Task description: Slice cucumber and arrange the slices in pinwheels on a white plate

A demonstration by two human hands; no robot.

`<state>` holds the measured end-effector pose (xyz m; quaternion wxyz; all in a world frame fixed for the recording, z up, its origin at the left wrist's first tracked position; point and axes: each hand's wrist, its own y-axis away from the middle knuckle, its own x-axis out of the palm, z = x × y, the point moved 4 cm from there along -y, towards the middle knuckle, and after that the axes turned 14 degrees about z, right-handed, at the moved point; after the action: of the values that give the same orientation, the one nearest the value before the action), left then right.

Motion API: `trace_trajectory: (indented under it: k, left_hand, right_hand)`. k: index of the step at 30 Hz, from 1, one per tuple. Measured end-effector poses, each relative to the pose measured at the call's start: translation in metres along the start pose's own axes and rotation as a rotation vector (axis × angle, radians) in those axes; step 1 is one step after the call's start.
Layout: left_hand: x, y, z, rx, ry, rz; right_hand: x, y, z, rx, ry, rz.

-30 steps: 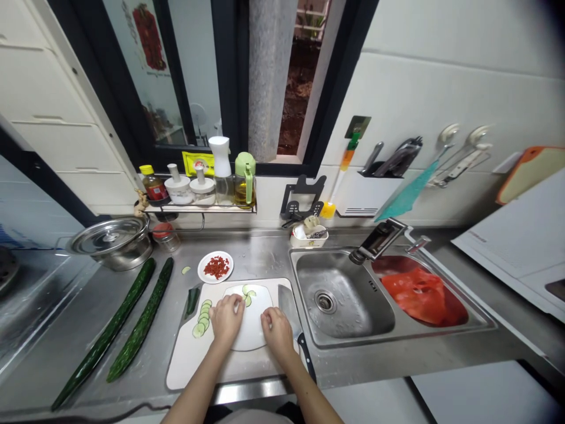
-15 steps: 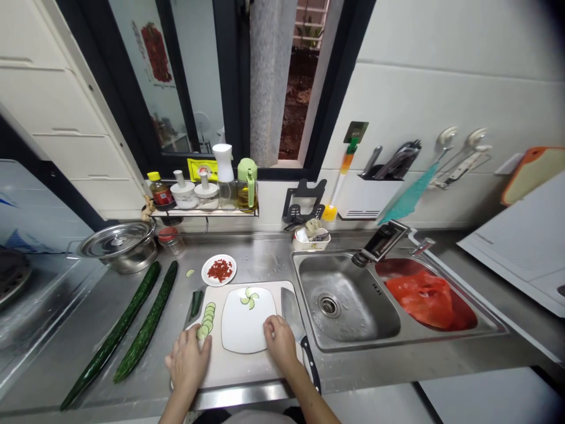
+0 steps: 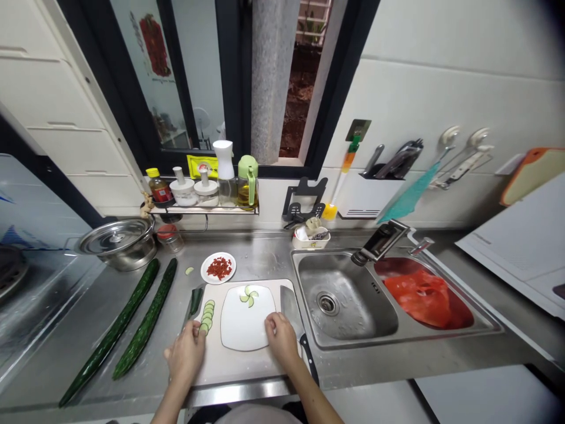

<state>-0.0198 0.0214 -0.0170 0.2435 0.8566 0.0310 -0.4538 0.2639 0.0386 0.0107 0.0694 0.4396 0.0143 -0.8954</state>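
Observation:
My left hand (image 3: 186,352) rests at the left of the pale cutting board (image 3: 247,368), fingertips and thumb drawn together at the lower end of an overlapping row of cucumber slices (image 3: 208,311). Whatever lies between those fingertips is hidden. My right hand (image 3: 283,341) is closed with fingers curled, by the right edge of a white square plate (image 3: 247,330); I cannot make out anything in it. Near the plate's far edge, thin cucumber pieces form a small pinwheel (image 3: 249,295). A black-handled knife (image 3: 309,356) lies along the board's right side, and a dark cucumber chunk (image 3: 196,300) on its left.
Two long cucumbers (image 3: 145,321) lie on the steel counter to the left. Behind the board are a small dish of red berries (image 3: 219,277) and a lone cucumber piece (image 3: 189,271). A lidded pot (image 3: 128,256) stands back left; a double sink (image 3: 353,344) is on the right.
My left hand's fingers and thumb have drawn together beside the lower slices, where they were apart before. My right hand has stayed almost in place at the plate's edge.

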Motion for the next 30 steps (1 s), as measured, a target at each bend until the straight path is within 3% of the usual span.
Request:
trace_trajectory:
  k: [5, 8, 11, 15, 18, 24, 30]
  left_hand:
    - [-0.004, -0.004, -0.003, 0.066, 0.367, -0.037]
    - [-0.014, -0.007, -0.031, 0.27, 0.761, -0.008]
    - [-0.029, -0.003, -0.071, 0.392, 0.933, 0.058]
    - [-0.05, 0.013, -0.12, 0.522, 0.99, 0.119]
    - [-0.059, 0.024, -0.14, 0.576, 0.998, 0.153]
    - [-0.057, 0.032, -0.148, 0.614, 0.956, 0.231]
    - [-0.053, 0.033, -0.144, 0.612, 0.793, 0.182]
  right_hand:
    - [-0.002, -0.001, -0.002, 0.004, -0.039, -0.001]
    - [-0.01, -0.008, 0.007, -0.029, -0.109, -0.017]
    - [-0.025, -0.022, 0.025, -0.08, -0.215, -0.034]
    - [-0.048, -0.04, 0.057, -0.148, -0.498, -0.021]
    - [-0.061, -0.048, 0.078, -0.181, -0.634, 0.035]
    - [-0.067, -0.05, 0.101, -0.296, -0.588, 0.11]
    - [-0.06, -0.051, 0.099, -0.329, -0.569, 0.071]
